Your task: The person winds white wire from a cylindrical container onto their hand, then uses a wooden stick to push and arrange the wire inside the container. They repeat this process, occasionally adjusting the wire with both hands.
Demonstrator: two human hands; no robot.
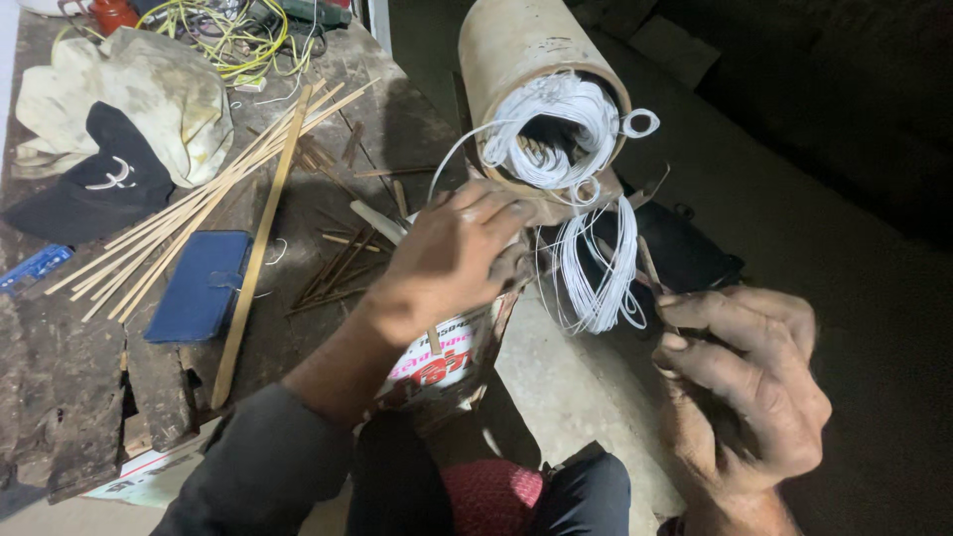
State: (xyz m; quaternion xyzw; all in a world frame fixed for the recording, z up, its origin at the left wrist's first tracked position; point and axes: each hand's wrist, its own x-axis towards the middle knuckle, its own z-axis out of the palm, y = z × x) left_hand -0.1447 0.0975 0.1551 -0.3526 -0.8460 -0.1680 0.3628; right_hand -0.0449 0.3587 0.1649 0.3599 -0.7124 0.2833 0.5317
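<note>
In tan tube [516,50], looped white wire [571,129]

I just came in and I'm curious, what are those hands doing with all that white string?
A person's left hand grips the rim of a tan tube stuffed with loops of thin white wire. More loops hang down, and the right hand pinches them near the bottom. Thin wooden sticks and a blue case lie on the worn bench beside them.
</note>
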